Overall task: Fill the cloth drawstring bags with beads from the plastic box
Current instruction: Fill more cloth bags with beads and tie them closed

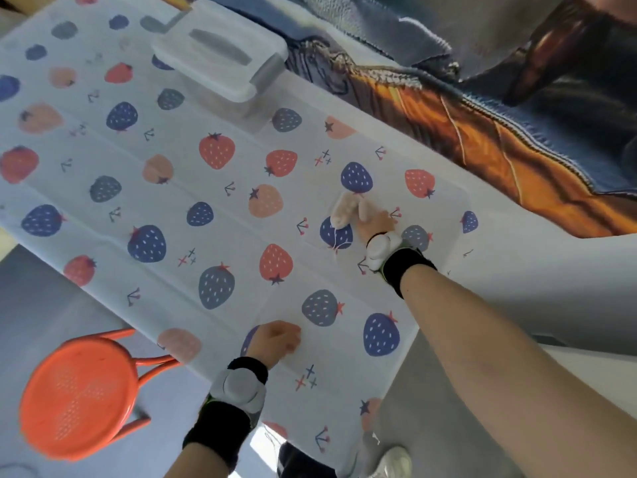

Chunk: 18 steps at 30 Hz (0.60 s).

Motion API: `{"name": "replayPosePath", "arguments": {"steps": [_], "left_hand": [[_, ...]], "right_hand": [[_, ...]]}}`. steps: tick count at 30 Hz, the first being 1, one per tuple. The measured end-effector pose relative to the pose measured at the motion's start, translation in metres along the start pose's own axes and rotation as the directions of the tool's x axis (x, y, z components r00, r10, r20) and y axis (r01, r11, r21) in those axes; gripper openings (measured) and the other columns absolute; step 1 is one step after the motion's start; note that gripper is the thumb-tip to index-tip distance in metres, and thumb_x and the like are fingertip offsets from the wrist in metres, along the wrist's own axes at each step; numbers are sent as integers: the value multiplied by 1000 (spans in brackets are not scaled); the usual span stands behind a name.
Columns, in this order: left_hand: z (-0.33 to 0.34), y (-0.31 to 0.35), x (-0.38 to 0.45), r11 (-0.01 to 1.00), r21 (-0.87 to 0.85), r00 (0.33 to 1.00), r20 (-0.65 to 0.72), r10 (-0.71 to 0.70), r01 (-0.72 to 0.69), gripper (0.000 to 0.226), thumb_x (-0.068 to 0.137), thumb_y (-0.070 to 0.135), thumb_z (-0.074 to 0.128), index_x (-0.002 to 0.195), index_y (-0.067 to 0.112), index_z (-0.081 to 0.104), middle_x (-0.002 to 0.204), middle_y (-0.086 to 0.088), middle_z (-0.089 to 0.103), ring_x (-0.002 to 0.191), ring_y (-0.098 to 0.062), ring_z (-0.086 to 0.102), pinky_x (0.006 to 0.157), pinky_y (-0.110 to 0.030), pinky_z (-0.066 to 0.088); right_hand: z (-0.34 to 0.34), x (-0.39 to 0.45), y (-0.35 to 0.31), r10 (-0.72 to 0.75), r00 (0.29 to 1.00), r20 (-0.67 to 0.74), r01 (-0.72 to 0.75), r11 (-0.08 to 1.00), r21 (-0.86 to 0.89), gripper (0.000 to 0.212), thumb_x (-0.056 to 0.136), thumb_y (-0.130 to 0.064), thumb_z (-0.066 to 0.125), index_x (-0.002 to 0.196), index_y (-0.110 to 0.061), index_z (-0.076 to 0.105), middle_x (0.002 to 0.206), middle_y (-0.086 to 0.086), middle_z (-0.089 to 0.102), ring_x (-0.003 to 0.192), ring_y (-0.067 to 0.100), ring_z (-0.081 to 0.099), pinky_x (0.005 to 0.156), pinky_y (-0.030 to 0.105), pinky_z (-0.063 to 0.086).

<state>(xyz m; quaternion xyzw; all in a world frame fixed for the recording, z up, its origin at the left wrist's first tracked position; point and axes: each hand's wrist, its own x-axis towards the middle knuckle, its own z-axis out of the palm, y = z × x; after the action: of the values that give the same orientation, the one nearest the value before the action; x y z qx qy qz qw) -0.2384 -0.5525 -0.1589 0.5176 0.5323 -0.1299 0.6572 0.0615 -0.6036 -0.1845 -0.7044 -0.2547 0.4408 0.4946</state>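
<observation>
Strawberry-print tablecloth (213, 215) over a table, right hand (374, 220) gripping a cloth drawstring bag (344, 210) lying on it, left hand (275, 339) curled into a fist near the front edge, lidded plastic box (220, 60) at the far end, orange stool (79, 395) beside.

A table (103, 201) under a strawberry-print cloth (213, 215) filled the centre. An orange stool (77, 395) stood at 8 o'clock on grey floor (31, 291); a blue-and-orange patterned fabric (448, 115) lay at 2 o'clock.

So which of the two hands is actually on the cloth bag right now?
The right hand, stretched far across the table, holds the cream cloth bag. The left hand rests near the table's close edge, holding nothing visible.
</observation>
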Motion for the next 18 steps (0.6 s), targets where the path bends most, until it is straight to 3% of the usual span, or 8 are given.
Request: {"name": "replayPosePath", "arguments": {"steps": [1, 2, 3, 6, 9, 12, 15, 18], "left_hand": [[1, 6, -1, 1000, -15, 1000, -6, 14, -14, 24, 83, -14, 53, 77, 6, 65, 61, -6, 60, 58, -21, 51, 47, -15, 41], [3, 13, -3, 999, -27, 999, -9, 36, -36, 25, 84, -15, 52, 79, 6, 65, 62, -7, 60, 59, -21, 51, 48, -16, 42], [6, 22, -5, 998, -24, 998, -6, 59, -59, 23, 85, -14, 51, 84, 4, 64, 65, -8, 60, 60, -21, 51, 51, -16, 42], [20, 52, -10, 989, -5, 989, 23, 145, -145, 18, 90, -8, 50, 98, 3, 61, 78, -12, 62, 64, -19, 55, 55, -18, 44], [42, 83, -16, 976, -32, 964, 150, 218, -216, 21, 92, -6, 50, 109, 4, 57, 81, -12, 62, 62, -13, 62, 55, -17, 48], [77, 105, -28, 948, 133, 922, 307, 237, -288, 21, 90, 9, 61, 110, 17, 60, 89, -6, 66, 70, -15, 62, 62, -19, 47], [113, 115, -46, 897, 221, 875, 399, 276, -384, 14, 87, 13, 66, 98, 21, 65, 86, -4, 68, 65, -7, 65, 59, -16, 48], [156, 117, -70, 834, 275, 829, 453, 327, -479, 12, 85, 15, 68, 89, 26, 65, 85, -4, 69, 64, -6, 66, 67, -22, 52]], "right_hand": [[5, -7, -4, 6, 997, 71, -5, 1000, -19, 62, 69, -56, 72, 78, 1, 48, 85, 13, 64, 75, 30, 60, 53, 35, 45], [12, -24, -15, 109, 994, 12, -108, 993, -42, 45, 76, -45, 70, 85, -5, 51, 96, 13, 60, 85, 26, 58, 75, 39, 50], [19, -46, -36, 230, 971, -61, -233, 971, -46, 25, 83, -33, 66, 84, -13, 51, 95, 10, 58, 85, 23, 56, 81, 37, 50], [29, -103, -33, 483, 873, -72, -476, 875, 89, 18, 90, -9, 58, 74, -13, 49, 73, 3, 50, 64, 16, 50, 55, 18, 48], [18, -154, -21, 520, 853, 26, -512, 829, 224, 3, 89, -4, 59, 89, -4, 55, 80, 10, 49, 69, 22, 55, 65, 26, 55], [-1, -200, -14, 477, 879, 24, -465, 844, 266, 7, 87, -3, 60, 94, -6, 59, 84, 13, 53, 71, 23, 57, 62, 26, 56], [-16, -232, -16, 447, 893, 49, -443, 855, 269, 21, 88, -5, 60, 108, -4, 56, 86, 6, 56, 67, 17, 58, 67, 26, 55], [-41, -271, -17, 407, 913, -17, -389, 884, 260, 35, 87, -9, 63, 120, -4, 54, 84, 5, 54, 64, 13, 54, 65, 25, 52]]}}
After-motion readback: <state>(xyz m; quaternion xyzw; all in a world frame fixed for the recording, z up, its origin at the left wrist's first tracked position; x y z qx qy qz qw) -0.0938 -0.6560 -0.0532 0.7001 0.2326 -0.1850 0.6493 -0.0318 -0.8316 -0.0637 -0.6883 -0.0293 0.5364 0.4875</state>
